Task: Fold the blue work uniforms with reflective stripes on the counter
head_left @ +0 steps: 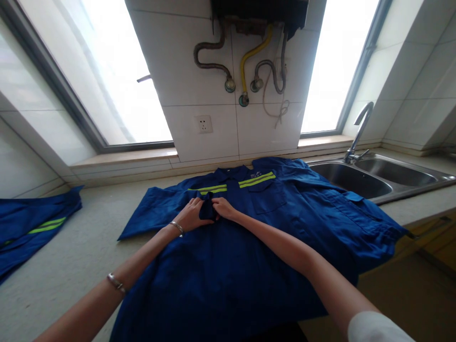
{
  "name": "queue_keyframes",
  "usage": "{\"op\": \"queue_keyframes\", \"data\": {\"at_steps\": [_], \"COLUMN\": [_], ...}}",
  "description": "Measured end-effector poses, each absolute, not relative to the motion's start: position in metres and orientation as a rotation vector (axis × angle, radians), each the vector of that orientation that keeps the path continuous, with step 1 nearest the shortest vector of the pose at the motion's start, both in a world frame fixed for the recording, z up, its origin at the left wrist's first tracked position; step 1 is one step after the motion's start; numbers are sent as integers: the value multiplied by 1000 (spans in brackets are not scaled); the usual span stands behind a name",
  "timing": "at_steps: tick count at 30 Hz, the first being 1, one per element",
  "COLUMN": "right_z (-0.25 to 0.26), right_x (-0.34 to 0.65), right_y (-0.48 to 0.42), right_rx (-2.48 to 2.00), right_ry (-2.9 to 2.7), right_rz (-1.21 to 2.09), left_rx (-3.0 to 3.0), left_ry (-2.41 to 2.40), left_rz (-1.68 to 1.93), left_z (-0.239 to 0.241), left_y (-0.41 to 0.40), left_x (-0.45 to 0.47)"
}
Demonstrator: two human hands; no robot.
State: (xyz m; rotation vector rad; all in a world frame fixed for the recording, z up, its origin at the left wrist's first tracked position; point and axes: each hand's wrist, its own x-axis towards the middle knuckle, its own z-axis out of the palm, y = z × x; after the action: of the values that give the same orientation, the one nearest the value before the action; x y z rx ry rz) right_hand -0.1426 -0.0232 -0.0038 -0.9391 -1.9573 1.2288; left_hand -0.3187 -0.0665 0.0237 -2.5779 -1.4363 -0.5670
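Observation:
A blue work jacket [228, 270] with yellow-green reflective stripes lies spread over the counter, its collar toward the wall and its lower part toward me. My left hand [194, 214], with a bracelet at the wrist, grips a bunched fold of the jacket's front just below the left-hand chest stripe. Close beside it, my right hand [223, 208] pinches the same raised fabric. Both sets of fingers are closed on the cloth. The jacket's right-hand sleeve reaches past the counter's front edge near the sink.
Another blue garment [42, 218] with similar stripes lies at the left on the pale counter [89, 247]. A double steel sink [388, 190] with a tall faucet [359, 128] is at the right. Hoses [245, 61] hang beneath a dark wall unit [260, 14], above a socket [204, 124].

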Motion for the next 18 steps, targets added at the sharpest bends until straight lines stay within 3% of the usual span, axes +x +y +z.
{"op": "queue_keyframes", "data": {"at_steps": [8, 18], "right_z": [-2, 21], "right_x": [-140, -119], "right_y": [-24, -38], "right_rx": [-885, -733], "right_ry": [-2123, -2448], "right_rz": [722, 58], "left_rx": [-2609, -2640], "left_ry": [-1492, -1306], "left_rz": [-732, -551], "left_z": [19, 29], "left_y": [-64, -74], "left_x": [-323, -316]}}
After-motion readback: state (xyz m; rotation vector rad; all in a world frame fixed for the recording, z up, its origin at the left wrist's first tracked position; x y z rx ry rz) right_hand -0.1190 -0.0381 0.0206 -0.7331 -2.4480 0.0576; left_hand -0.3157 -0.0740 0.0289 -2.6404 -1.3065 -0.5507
